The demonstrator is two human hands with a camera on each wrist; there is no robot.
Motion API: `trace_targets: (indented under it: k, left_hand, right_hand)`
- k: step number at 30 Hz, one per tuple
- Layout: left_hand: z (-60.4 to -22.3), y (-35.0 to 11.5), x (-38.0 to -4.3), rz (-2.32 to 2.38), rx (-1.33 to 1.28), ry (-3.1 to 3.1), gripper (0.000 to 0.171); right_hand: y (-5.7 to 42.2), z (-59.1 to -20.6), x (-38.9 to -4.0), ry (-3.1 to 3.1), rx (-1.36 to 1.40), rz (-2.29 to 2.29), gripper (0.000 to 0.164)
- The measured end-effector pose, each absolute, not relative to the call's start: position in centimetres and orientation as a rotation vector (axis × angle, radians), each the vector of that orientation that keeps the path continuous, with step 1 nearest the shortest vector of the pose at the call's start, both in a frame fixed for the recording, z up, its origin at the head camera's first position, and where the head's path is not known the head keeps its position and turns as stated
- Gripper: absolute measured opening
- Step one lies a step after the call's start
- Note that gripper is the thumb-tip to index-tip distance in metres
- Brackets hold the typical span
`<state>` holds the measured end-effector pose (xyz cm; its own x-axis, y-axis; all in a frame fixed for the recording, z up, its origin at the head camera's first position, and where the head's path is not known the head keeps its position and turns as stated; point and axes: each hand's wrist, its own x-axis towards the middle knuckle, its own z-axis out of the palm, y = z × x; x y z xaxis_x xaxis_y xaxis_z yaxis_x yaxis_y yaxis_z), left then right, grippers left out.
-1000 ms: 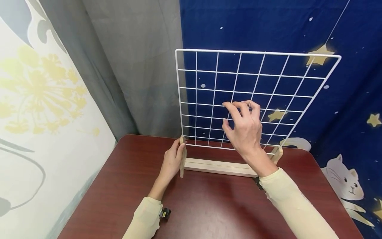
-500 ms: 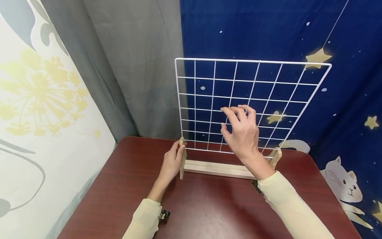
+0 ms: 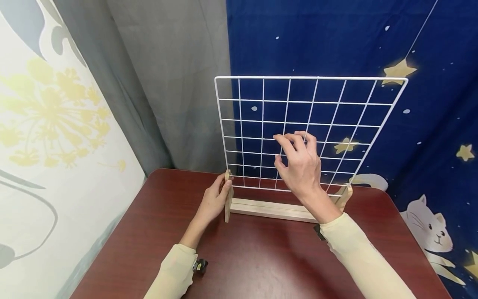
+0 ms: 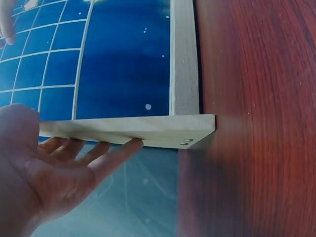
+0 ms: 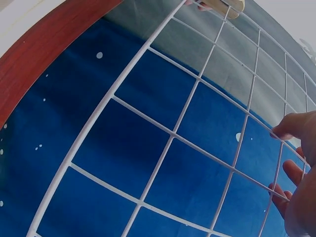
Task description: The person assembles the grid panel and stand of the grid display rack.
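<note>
A white wire grid panel [image 3: 250, 143] stands above the table, its lower corners at two pale wooden side pieces. My left hand [image 3: 213, 198] holds the left side piece [image 3: 228, 201], thumb near its front edge. In the left wrist view, the fingers [image 4: 116, 157] lie along that piece's outer face. My right hand [image 3: 301, 166] holds the grid around its middle, fingers bent among the wires. Between the side pieces runs a pale wooden crossbar [image 3: 269, 207]. The right side piece [image 3: 345, 197] is partly hidden by my right forearm.
Everything stands on a dark red-brown table [image 3: 242, 257]. Behind it hang a grey curtain [image 3: 179, 91] and a blue star-patterned curtain [image 3: 284, 54]. A pale patterned surface [image 3: 48, 166] is on the left. Each wrist wears a small black camera.
The grid's top edge has dropped in the view and its right corner has shifted left, so the grid has tilted. My right hand moved slightly left with it; my left hand stays on the side piece.
</note>
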<state>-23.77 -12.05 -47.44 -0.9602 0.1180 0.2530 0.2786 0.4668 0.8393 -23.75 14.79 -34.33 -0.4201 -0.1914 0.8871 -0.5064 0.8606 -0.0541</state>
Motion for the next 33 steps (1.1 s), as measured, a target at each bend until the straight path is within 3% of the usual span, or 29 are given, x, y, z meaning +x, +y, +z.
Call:
trace_targets:
  k: [13,19,26,33]
  left_hand:
    - [-44.6,-11.7,-24.3,-1.551,-0.285,-2.498,0.059]
    - [-40.6,-10.8,-25.5,-1.76,-0.416,-2.116,0.046]
    - [-34.5,-8.9,-26.7,-1.951,-0.542,-1.838,0.044]
    - [-32.2,-7.5,-27.2,-2.136,-0.456,-1.693,0.041]
  right_hand:
    - [14.5,-34.4,-24.1,-1.999,0.512,0.399,0.05]
    - [14.6,-34.4,-23.9,-2.005,0.501,0.399,0.05]
    - [14.6,-34.4,-23.8,-2.002,0.504,0.403,0.049]
    - [14.7,-34.5,-23.9,-2.019,0.501,0.393,0.05]
